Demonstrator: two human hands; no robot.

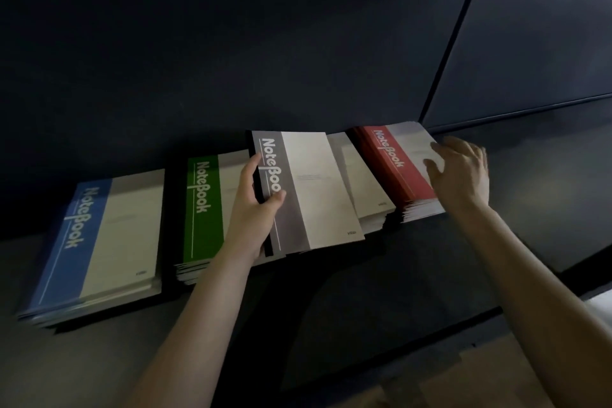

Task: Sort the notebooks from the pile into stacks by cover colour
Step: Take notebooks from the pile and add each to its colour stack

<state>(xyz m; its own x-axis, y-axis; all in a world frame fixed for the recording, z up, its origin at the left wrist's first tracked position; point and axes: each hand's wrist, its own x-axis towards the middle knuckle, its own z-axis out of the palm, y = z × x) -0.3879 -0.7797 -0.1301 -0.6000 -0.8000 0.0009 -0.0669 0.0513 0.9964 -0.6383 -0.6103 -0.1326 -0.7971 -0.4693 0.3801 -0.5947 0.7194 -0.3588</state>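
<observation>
Head view: grey-banded notebook held over a row of colour stacks.

A thin paper notebook with a grey spine band and pale cover [311, 189] is gripped at its spine edge by the left hand [255, 209], thumb on the cover, fingers curled behind; it is held tilted above a pale-covered stack [367, 189] whose band colour is hidden. The right hand [460, 172] is seen with fingers spread and straight at the right edge of the red-banded notebook stack [394, 162]; actual contact cannot be told. To the left, a green-banded stack [202, 209] and, farthest left, a blue-banded stack [99, 242] are laid flat. All stacks are set in a row on the dark surface [364, 291], close against a dark partition panel [231, 60].
</observation>
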